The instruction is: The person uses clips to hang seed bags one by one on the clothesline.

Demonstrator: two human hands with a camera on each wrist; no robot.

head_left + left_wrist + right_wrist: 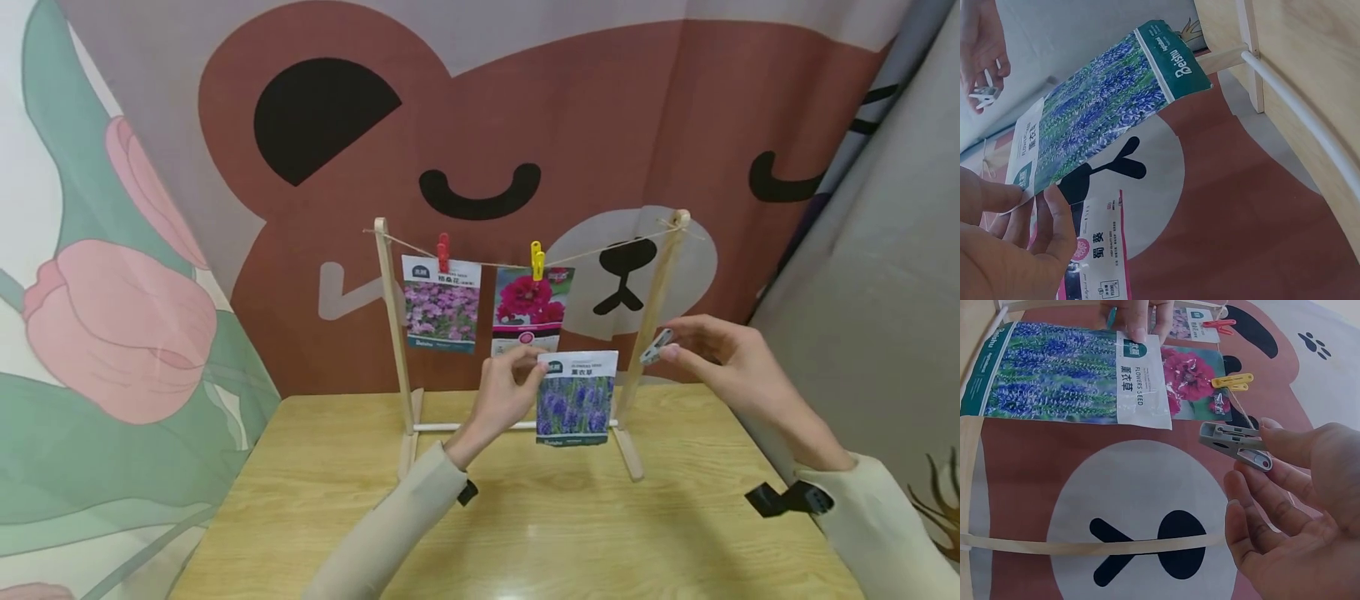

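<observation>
My left hand (504, 392) pinches the upper left corner of a lavender seed packet (576, 404), which hangs upright below the string. In my right hand (738, 379), thumb and fingers pinch a grey clothespin (1236, 445), to the right of the packet and apart from it. A red clothespin (443, 252) holds a pink-flower seed packet (441, 312) on the string (600, 249). Beside it, a yellow clothespin (537, 261) holds a magenta-flower seed packet (528, 302), whose lower edge is partly hidden behind my left hand.
A wooden frame with two posts, a left post (393, 317) and a right post (656, 292), carries the string. A white rod (442, 427) joins its feet on the wooden table (525, 533). Behind hangs a curtain (337, 350) with a bear print.
</observation>
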